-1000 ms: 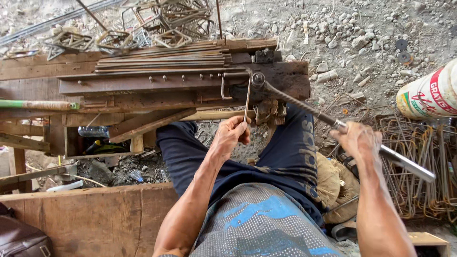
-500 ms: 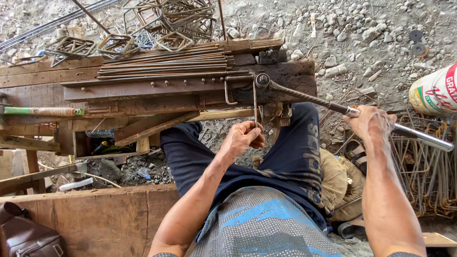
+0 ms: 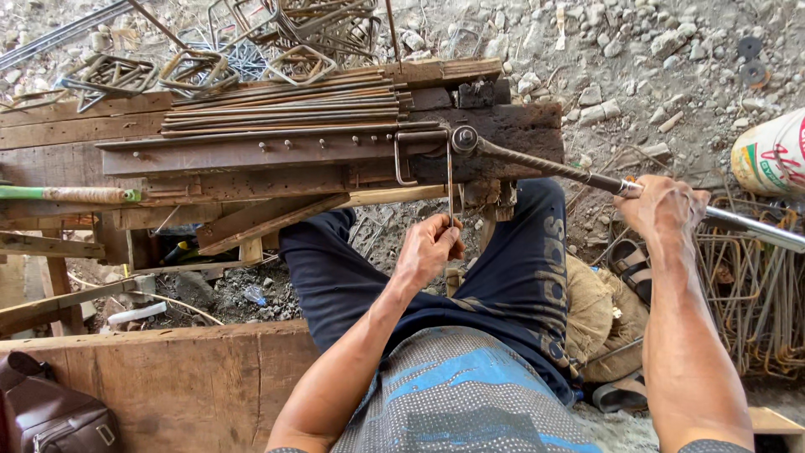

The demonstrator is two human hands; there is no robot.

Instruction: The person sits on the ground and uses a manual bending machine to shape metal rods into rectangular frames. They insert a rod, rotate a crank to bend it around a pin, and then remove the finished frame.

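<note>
Both hands grip mid-bend: left hand (image 3: 429, 249) pinches thin steel rod (image 3: 450, 180) at counter's (image 3: 251, 180) near edge, right hand (image 3: 662, 207) clasps long bending lever (image 3: 579, 176); next, a firm swing.

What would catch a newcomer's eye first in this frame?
The long bending lever crossing the wooden bench, gripped at right by the right hand. At centre, the left hand pinches a thin steel rod hanging from the pivot. Straight rods lie stacked on the bench, bent stirrups piled beyond.

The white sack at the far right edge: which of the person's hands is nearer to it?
Right. The right hand grips the long bending lever close to the white sack; the left hand holds a thin rod near the middle.
</note>
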